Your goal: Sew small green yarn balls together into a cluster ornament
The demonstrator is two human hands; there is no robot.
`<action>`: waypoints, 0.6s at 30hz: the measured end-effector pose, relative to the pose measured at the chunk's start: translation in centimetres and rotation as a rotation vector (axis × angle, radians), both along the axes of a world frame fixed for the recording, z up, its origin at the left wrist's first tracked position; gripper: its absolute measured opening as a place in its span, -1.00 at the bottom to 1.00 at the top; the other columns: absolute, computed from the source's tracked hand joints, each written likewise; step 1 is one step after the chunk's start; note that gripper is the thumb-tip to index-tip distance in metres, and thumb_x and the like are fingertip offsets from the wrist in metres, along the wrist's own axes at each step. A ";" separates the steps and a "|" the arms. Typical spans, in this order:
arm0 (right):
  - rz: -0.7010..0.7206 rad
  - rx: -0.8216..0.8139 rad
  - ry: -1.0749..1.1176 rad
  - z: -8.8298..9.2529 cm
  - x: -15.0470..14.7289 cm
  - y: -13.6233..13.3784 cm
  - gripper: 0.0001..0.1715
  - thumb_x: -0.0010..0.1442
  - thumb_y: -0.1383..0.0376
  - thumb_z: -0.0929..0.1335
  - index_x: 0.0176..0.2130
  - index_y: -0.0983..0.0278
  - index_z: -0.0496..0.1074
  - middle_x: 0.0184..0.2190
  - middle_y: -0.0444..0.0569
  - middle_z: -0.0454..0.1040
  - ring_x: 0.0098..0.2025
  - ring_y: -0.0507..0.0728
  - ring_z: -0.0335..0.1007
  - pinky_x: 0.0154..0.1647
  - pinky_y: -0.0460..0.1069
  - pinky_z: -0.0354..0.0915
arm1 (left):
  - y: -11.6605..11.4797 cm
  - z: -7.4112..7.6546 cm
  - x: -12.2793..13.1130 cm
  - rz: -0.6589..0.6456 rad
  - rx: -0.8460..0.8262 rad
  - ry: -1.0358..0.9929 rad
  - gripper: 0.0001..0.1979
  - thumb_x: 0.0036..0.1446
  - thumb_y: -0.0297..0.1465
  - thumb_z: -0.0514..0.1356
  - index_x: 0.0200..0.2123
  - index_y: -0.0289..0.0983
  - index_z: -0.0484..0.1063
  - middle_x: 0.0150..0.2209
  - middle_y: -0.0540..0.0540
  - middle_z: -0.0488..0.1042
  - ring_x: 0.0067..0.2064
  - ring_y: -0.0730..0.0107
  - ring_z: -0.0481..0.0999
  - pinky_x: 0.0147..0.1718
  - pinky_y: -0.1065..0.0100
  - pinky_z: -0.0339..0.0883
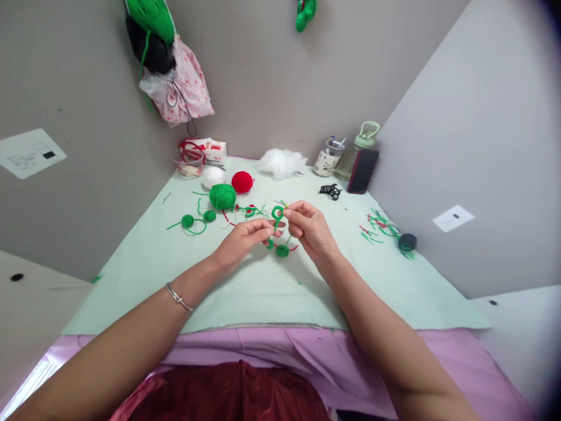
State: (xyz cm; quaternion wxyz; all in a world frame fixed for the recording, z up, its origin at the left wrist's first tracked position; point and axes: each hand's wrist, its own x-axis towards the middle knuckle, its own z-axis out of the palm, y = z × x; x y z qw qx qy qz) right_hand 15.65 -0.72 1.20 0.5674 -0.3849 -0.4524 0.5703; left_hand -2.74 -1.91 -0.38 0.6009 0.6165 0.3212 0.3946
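Over the middle of the table, a small looped piece of green yarn work is held between both hands. My left hand pinches its lower end between thumb and fingers. My right hand grips its upper right side, and a thin pointed bit with a yellowish part shows at those fingertips, too small to name. Below the hands lies a small green yarn ball with a short red strand beside it. A green strand runs from this ball up toward my right hand.
Behind lie a green yarn ball, a red ball, a white ball and white stuffing. At right stand a pen cup, a bottle, a phone, a black claw clip and yarn scraps near black tape.
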 end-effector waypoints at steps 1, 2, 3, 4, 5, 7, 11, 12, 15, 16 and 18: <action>0.005 0.007 0.005 0.0 0.0 0.0 -0.71 -0.05 0.26 0.57 -0.44 0.27 0.42 -0.66 -0.28 0.29 -0.67 -0.13 -0.01 -0.62 -0.12 -0.15 | 0.0 0.0 0.1 -0.034 -0.057 -0.045 -0.71 0.17 -0.14 0.26 -0.37 -0.26 0.49 -0.13 -0.18 0.57 -0.02 0.14 0.52 -0.08 0.19 0.32; 0.011 0.015 0.016 0.1 0.0 -0.1 -0.71 -0.04 0.26 0.57 -0.43 0.27 0.42 -0.66 -0.28 0.29 -0.67 -0.13 -0.01 -0.62 -0.12 -0.15 | 0.0 0.0 0.1 -0.053 -0.106 -0.084 -0.71 0.14 -0.14 0.29 -0.37 -0.28 0.48 -0.14 -0.17 0.57 -0.10 0.19 0.54 -0.16 0.23 0.34; 0.017 0.025 0.031 0.1 0.0 -0.1 -0.71 -0.04 0.26 0.57 -0.43 0.27 0.41 -0.65 -0.29 0.29 -0.67 -0.14 -0.02 -0.62 -0.12 -0.16 | 0.0 0.0 0.2 -0.058 -0.144 -0.114 -0.71 0.11 -0.16 0.32 -0.36 -0.29 0.48 -0.13 -0.16 0.57 -0.16 0.25 0.55 -0.22 0.26 0.34; 0.024 0.033 0.050 0.1 0.0 -0.1 -0.71 -0.03 0.27 0.56 -0.43 0.26 0.41 -0.65 -0.29 0.29 -0.67 -0.14 -0.03 -0.62 -0.12 -0.15 | 0.1 0.0 0.2 -0.050 -0.171 -0.137 -0.72 0.08 -0.18 0.35 -0.35 -0.29 0.49 -0.13 -0.15 0.56 -0.20 0.29 0.55 -0.25 0.29 0.34; 0.030 0.036 0.070 0.1 0.0 -0.1 -0.71 -0.03 0.27 0.56 -0.42 0.26 0.41 -0.64 -0.29 0.29 -0.67 -0.15 -0.04 -0.62 -0.13 -0.14 | 0.2 -0.1 0.2 -0.034 -0.189 -0.154 -0.72 0.05 -0.19 0.37 -0.35 -0.30 0.51 -0.14 -0.14 0.56 -0.22 0.33 0.54 -0.26 0.31 0.34; 0.038 0.029 0.107 0.1 0.1 0.0 -0.71 -0.04 0.28 0.56 -0.42 0.26 0.40 -0.63 -0.30 0.29 -0.67 -0.15 -0.06 -0.61 -0.13 -0.11 | 0.3 -0.1 0.2 0.001 -0.207 -0.181 -0.74 0.02 -0.22 0.40 -0.33 -0.30 0.55 -0.19 -0.12 0.57 -0.23 0.37 0.53 -0.24 0.33 0.36; 0.028 -0.029 0.148 -0.1 0.2 0.3 -0.68 -0.08 0.28 0.57 -0.42 0.27 0.39 -0.58 -0.28 0.35 -0.66 -0.16 -0.08 -0.61 -0.14 -0.10 | 0.3 -0.1 0.2 0.034 -0.213 -0.229 -0.76 0.01 -0.24 0.41 -0.31 -0.28 0.61 -0.22 -0.10 0.58 -0.24 0.38 0.51 -0.16 0.29 0.38; 0.021 -0.044 0.150 -0.2 0.3 0.4 -0.66 -0.09 0.28 0.58 -0.43 0.27 0.38 -0.56 -0.27 0.36 -0.66 -0.17 -0.08 -0.62 -0.14 -0.11 | 0.3 -0.1 0.2 0.041 -0.209 -0.235 -0.76 0.01 -0.24 0.41 -0.31 -0.28 0.61 -0.22 -0.10 0.59 -0.23 0.38 0.51 -0.15 0.28 0.39; 0.009 -0.078 0.144 -0.4 0.5 0.7 -0.64 -0.12 0.27 0.58 -0.44 0.27 0.37 -0.55 -0.27 0.36 -0.65 -0.16 -0.10 -0.62 -0.14 -0.11 | 0.2 0.0 0.2 0.050 -0.192 -0.237 -0.77 0.02 -0.25 0.41 -0.31 -0.27 0.62 -0.21 -0.10 0.60 -0.23 0.37 0.52 -0.10 0.26 0.39; 0.011 -0.080 0.142 -0.4 0.5 0.7 -0.63 -0.13 0.27 0.58 -0.44 0.26 0.37 -0.55 -0.27 0.37 -0.65 -0.16 -0.11 -0.62 -0.13 -0.10 | 0.2 0.0 0.2 0.047 -0.189 -0.233 -0.77 0.03 -0.24 0.40 -0.30 -0.28 0.62 -0.20 -0.11 0.60 -0.23 0.37 0.52 -0.09 0.26 0.40; 0.017 -0.069 0.135 -0.4 0.5 0.7 -0.63 -0.12 0.25 0.58 -0.43 0.26 0.36 -0.53 -0.27 0.38 -0.65 -0.16 -0.11 -0.62 -0.13 -0.09 | 0.2 0.0 0.2 0.026 -0.192 -0.220 -0.73 0.06 -0.21 0.38 -0.27 -0.29 0.62 -0.19 -0.13 0.60 -0.23 0.36 0.53 -0.09 0.25 0.41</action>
